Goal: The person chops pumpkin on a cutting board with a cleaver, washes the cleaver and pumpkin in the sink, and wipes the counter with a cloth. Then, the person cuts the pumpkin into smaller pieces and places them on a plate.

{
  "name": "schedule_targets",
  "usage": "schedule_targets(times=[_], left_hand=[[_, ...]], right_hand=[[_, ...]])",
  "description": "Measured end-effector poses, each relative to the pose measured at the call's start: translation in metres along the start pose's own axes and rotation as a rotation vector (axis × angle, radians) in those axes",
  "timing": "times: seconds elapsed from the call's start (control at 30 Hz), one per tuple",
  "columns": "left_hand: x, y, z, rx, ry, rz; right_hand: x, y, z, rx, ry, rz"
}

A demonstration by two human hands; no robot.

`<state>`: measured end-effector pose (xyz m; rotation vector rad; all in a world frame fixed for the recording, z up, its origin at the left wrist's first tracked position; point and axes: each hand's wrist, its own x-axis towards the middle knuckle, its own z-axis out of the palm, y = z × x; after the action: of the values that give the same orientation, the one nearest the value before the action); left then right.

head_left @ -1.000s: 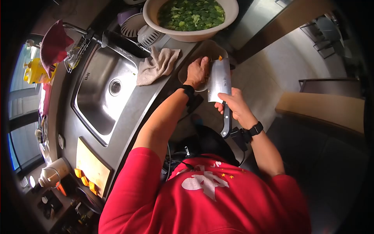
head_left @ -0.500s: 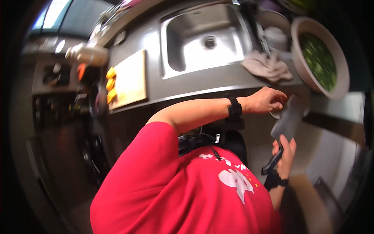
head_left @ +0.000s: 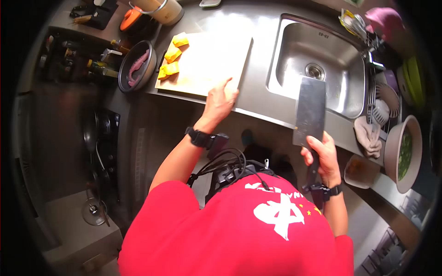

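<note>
My right hand [head_left: 324, 156] is closed around the dark handle of a cleaver [head_left: 311, 108], whose broad grey blade points up and overlaps the sink's front edge. At the near right corner of a wooden cutting board [head_left: 202, 69] is my left hand [head_left: 220, 102], its fingers partly spread with nothing visible in them. It overlaps the board's edge; whether it presses on it I cannot tell. Several orange-yellow chunks, pumpkin-like, lie along the board's left side, among them one nearest chunk [head_left: 168, 70]. Glare washes out the board's right half.
A steel sink [head_left: 287, 60] is set into the counter on the right. Beyond it are a cloth [head_left: 368, 135], a dish rack and a large bowl [head_left: 391, 152] of chopped greens. Left of the board sits a dark bowl [head_left: 149, 76] with something pinkish inside. A stove [head_left: 102, 152] is further left.
My view has swung left toward the board. My left hand has moved from near the cleaver blade to the board's corner. The cleaver, still in my right hand, is now before the sink.
</note>
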<state>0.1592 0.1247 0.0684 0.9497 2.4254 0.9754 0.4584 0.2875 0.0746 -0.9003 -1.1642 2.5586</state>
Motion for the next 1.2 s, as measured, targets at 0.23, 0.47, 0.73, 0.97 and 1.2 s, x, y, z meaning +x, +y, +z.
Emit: schedule_targets(times=[0.23,0.47,0.73,0.97,1.2], left_hand=[[0.009,-0.097,-0.021,0.545,0.007,0.123],[0.014,-0.115,-0.057,-0.094,-0.117,0.168],[0.034,-0.144,-0.083,-0.211,-0.097,0.112],[0.044,-0.162,-0.1,-0.096,-0.043,0.159],[0.05,-0.147,-0.096,0.139,-0.218,0.278]], right_hand=[[0.13,0.029,0.11,-0.299,-0.075,0.108],[0.216,0.042,0.141,-0.492,0.011,0.114],[0.22,0.035,0.181,-0.661,-0.182,0.3],[0.189,0.033,0.168,-0.221,0.011,0.208],[0.179,0.027,0.152,-0.434,0.129,0.184]])
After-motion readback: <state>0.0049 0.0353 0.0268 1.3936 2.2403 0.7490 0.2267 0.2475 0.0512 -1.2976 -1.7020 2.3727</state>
